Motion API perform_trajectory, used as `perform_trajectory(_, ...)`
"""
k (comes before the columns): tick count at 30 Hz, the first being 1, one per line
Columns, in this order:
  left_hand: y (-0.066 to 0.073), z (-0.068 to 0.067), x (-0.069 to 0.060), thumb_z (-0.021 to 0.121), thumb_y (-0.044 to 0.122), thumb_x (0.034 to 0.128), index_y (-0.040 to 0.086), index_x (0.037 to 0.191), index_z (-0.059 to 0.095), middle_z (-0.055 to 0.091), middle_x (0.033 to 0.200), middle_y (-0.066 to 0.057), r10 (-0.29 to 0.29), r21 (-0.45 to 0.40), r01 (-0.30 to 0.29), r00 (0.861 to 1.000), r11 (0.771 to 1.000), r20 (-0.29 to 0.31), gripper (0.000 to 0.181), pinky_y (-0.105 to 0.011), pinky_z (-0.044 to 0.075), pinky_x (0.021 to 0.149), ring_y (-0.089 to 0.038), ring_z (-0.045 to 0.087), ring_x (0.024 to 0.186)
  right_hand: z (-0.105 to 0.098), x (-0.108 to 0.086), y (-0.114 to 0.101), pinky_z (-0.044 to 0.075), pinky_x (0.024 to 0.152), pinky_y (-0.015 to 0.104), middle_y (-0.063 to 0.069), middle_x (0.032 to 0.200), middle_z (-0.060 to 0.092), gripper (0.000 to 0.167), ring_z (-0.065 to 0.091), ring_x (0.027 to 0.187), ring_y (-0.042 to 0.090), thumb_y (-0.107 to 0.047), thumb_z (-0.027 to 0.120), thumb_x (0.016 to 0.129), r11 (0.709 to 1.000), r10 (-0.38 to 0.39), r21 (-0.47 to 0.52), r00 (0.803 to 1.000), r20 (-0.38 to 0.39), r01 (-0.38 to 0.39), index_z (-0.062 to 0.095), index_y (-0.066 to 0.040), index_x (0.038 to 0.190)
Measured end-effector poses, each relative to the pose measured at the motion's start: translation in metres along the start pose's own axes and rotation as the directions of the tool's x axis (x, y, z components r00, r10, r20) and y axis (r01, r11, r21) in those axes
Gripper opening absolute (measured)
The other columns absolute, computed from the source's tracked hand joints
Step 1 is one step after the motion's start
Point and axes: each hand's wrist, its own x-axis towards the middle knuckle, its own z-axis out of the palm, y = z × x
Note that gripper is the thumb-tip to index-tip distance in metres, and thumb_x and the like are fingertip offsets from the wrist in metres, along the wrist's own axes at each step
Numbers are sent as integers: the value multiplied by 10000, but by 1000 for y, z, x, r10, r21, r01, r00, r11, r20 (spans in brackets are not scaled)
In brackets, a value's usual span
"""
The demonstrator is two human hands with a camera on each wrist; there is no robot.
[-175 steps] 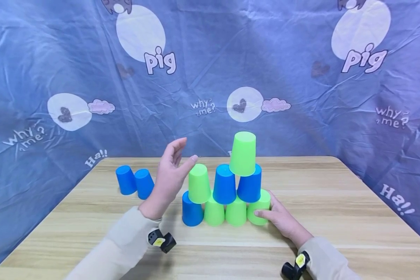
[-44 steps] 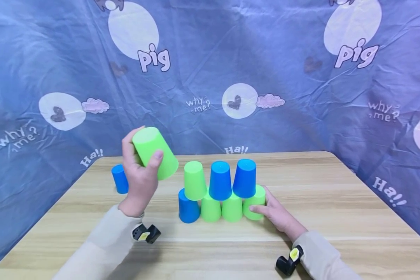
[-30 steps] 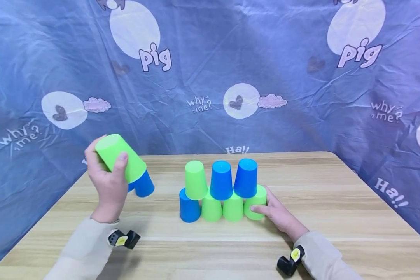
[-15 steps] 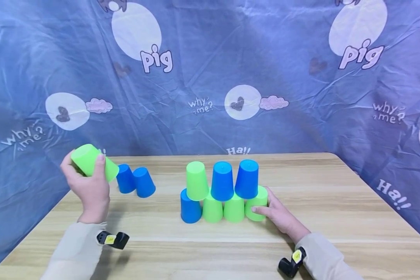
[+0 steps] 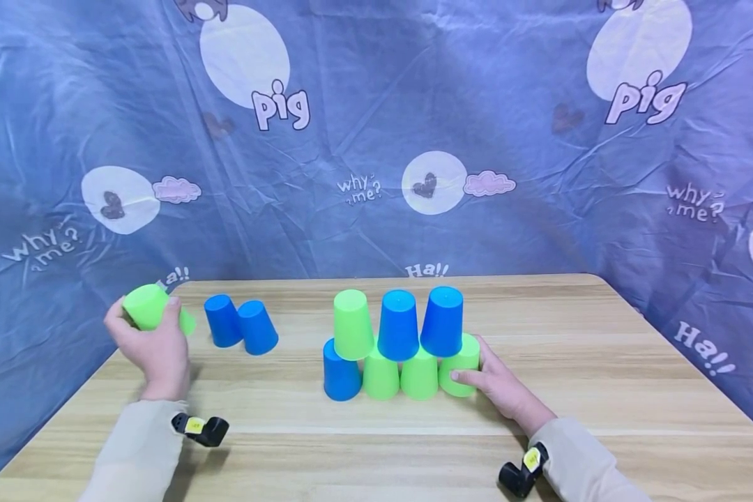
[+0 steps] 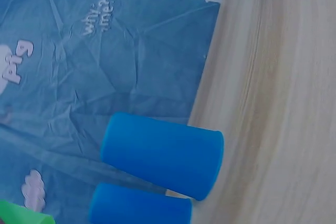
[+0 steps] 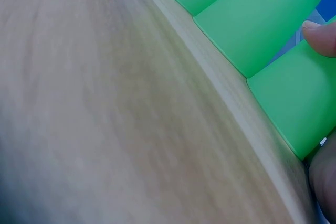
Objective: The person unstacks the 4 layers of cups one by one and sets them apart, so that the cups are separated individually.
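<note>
At the table's far left, my left hand (image 5: 157, 352) grips a tilted green cup (image 5: 146, 307), thumb on the near side. Only a corner of that green cup (image 6: 23, 214) enters the left wrist view. Two upside-down blue cups, a left one (image 5: 222, 322) and a right one (image 5: 259, 328), stand just right of it. My right hand (image 5: 508, 390) grips the right-end green cup (image 5: 457, 366) of the stack's bottom row. In the right wrist view the thumb (image 6: 142, 208) is not shown; a thumb (image 7: 321, 39) presses that cup (image 7: 294, 98).
The stack's upper row has a green cup (image 5: 353, 324) and two blue cups, one in the middle (image 5: 398, 324) and one at right (image 5: 442, 321). Below are a blue cup (image 5: 341, 376) and green cups. A patterned blue cloth (image 5: 351, 104) hangs behind the wooden table (image 5: 351, 446).
The green cup that topped the stack is now in my left hand, carried left past the two blue cups and lowered. My right hand keeps its grip on the bottom-row cup.
</note>
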Motion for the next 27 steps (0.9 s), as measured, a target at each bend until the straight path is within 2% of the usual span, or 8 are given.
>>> perform_trajectory(3, -4, -1, 3, 680, 3, 796, 219, 1272, 400, 408, 1245, 48, -47, 8, 47, 999, 999, -18, 593, -287, 379, 997, -105, 413, 1147, 0, 0, 0, 333, 984, 366, 165, 1225, 515, 642, 504, 1105, 229, -144, 632, 830, 1000, 0, -2, 1000, 2, 0, 266, -40, 1348)
perform_trajectory(6, -10, -2, 4, 662, 2, 810, 216, 1291, 382, 376, 1274, 54, -91, 59, 92, 995, 994, -30, 597, -287, 365, 1016, -103, 387, 1173, -1, 0, 0, 336, 981, 364, 168, 1226, 514, 644, 503, 1105, 233, -144, 633, 829, 1000, 4, 0, 1000, 4, -4, 265, -41, 1348)
perform_trajectory(13, -25, -9, 8, 654, 65, 836, 271, 1347, 318, 293, 1427, 39, -205, 202, 205, 978, 958, -22, 646, -283, 333, 1060, -117, 319, 1282, 0, -1, 0, 356, 964, 355, 159, 1203, 525, 636, 517, 1075, 207, -137, 632, 827, 1000, -1, 7, 1000, -7, 1, 272, -38, 1342)
perform_trajectory(19, -40, -17, 13, 640, 59, 845, 270, 1385, 275, 267, 1475, 30, -255, 253, 252, 967, 934, -19, 685, -287, 271, 1100, -118, 282, 1321, 3, -2, 1, 349, 975, 367, 161, 1202, 521, 611, 519, 1072, 198, -142, 632, 834, 1000, -16, 6, 1000, 11, 16, 287, -25, 1324)
perform_trajectory(22, -45, -18, 14, 641, 84, 850, 263, 1405, 243, 240, 1495, 16, -286, 271, 274, 958, 922, 3, 706, -300, 240, 1117, -131, 260, 1344, 3, -2, -1, 354, 968, 363, 161, 1193, 523, 608, 519, 1064, 205, -145, 632, 832, 1000, -15, 1, 1000, -5, 15, 290, -32, 1321)
perform_trajectory(27, -51, -20, 15, 630, 81, 856, 251, 1422, 213, 195, 1515, -11, -323, 298, 307, 946, 904, 7, 723, -347, 234, 1123, -156, 221, 1370, 1, -1, -3, 356, 968, 355, 168, 1203, 519, 620, 515, 1074, 214, -141, 633, 832, 1000, 2, 6, 1000, -3, -2, 280, -35, 1331)
